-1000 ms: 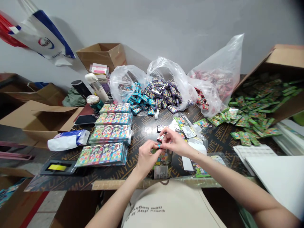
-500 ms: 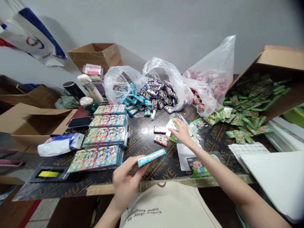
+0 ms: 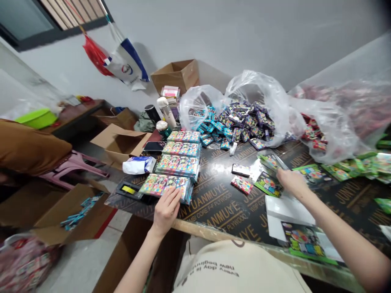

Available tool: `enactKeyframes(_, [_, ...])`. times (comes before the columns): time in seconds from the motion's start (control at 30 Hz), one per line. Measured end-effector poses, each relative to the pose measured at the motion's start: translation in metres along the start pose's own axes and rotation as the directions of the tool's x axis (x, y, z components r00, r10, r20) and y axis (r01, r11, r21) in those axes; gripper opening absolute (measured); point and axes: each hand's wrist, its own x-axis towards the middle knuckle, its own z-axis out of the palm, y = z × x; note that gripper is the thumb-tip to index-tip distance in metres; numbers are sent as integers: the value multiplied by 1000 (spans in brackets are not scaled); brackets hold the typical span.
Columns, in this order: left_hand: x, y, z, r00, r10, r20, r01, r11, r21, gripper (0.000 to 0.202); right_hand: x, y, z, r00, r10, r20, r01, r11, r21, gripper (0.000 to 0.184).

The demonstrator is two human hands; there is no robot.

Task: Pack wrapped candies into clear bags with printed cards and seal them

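Observation:
My left hand (image 3: pixel 166 208) lies with its fingers flat on the nearest of several stacks of colourful card packs (image 3: pixel 165 185) at the table's left front edge. My right hand (image 3: pixel 290 181) reaches across to a small pile of green printed cards in clear sleeves (image 3: pixel 269 183) in the middle of the table. It touches them, with its fingertips hidden behind the back of the hand. Two small loose packs (image 3: pixel 242 184) lie between the hands on the dark plywood table (image 3: pixel 220 203).
Clear plastic bags of blue and purple packs (image 3: pixel 238 122) and red packs (image 3: pixel 330 122) stand at the back. Green packs (image 3: pixel 360 167) spill at right. Bottles (image 3: pixel 165 112), a phone (image 3: pixel 154 145), a tissue pack (image 3: pixel 139 165), open cardboard boxes (image 3: pixel 117 142) and a pink stool (image 3: pixel 73 162) are at left.
My left hand has carried the blue-edged pack onto the near stack and now rests flat on it. My right hand has stayed by the green cards. The view has swung left.

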Motion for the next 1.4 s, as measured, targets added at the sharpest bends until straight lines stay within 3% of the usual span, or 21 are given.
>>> enactKeyframes(0.07, [2, 5, 0, 999, -48, 13, 49, 998, -40, 46, -8, 2, -19, 991, 55, -123, -61, 997, -46, 26])
enactKeyframes(0.17, [24, 31, 1, 978, -195, -80, 172, 957, -232, 41, -32, -19, -47, 940, 102, -326, -103, 995, 14, 28])
enactKeyframes(0.23, [50, 61, 12, 927, -371, -44, 307, 822, -480, 42, -55, -52, -62, 902, 19, -431, 45, 989, 138, 30])
enactKeyframes(0.3, [81, 95, 30, 859, -483, 169, 432, 506, -746, 62, -79, -93, -74, 847, -80, -526, 256, 928, 270, 33])
enactKeyframes(0.37, [109, 125, 50, 826, -457, 329, 410, 87, -908, 72, -100, -129, -81, 813, -140, -565, 415, 820, 394, 33])
enactKeyframes(0.47, [134, 152, 69, 755, -343, 559, 400, -435, -807, 53, -115, -153, -86, 827, -148, -543, 501, 633, 591, 32])
enactKeyframes(0.53, [140, 158, 74, 688, -169, 706, 470, -638, -611, 44, -116, -148, -88, 877, -68, -476, 445, 490, 749, 27])
enactKeyframes(0.6, [139, 160, 75, 620, -15, 785, 537, -721, -438, 43, -113, -138, -86, 927, 38, -374, 346, 305, 887, 18])
enactKeyframes(0.73, [132, 164, 73, 569, 55, 821, 557, -760, -335, 46, -105, -131, -76, 960, 214, -181, 198, -61, 978, 4])
enactKeyframes(0.8, [128, 164, 71, 551, 73, 831, 585, -744, -323, 46, -103, -136, -72, 963, 238, -130, 173, -169, 970, 8])
enactKeyframes(0.83, [126, 163, 69, 540, 76, 838, 604, -728, -323, 44, -103, -138, -72, 961, 239, -137, 182, -177, 967, 12])
enactKeyframes(0.9, [121, 158, 66, 515, 77, 854, 649, -686, -329, 39, -102, -138, -76, 934, 278, -222, 255, -89, 963, 24])
enactKeyframes(1.0, [113, 146, 64, 473, 77, 877, 733, -586, -344, 32, -98, -127, -86, 834, 366, -412, 380, 158, 911, 45])
enactKeyframes(1.07, [107, 138, 66, 461, 74, 884, 784, -501, -367, 31, -94, -117, -91, 810, 346, -474, 411, 243, 879, 53])
enactKeyframes(1.13, [102, 131, 71, 473, 65, 879, 810, -424, -404, 33, -89, -109, -93, 833, 272, -481, 413, 273, 869, 55])
enactKeyframes(1.27, [99, 121, 79, 540, 104, 835, 824, -269, -499, 46, -82, -98, -91, 878, 47, -476, 447, 268, 853, 33])
enactKeyframes(1.4, [108, 123, 66, 629, 143, 764, 776, -181, -604, 54, -81, -93, -88, 817, -276, -507, 570, 243, 785, 26])
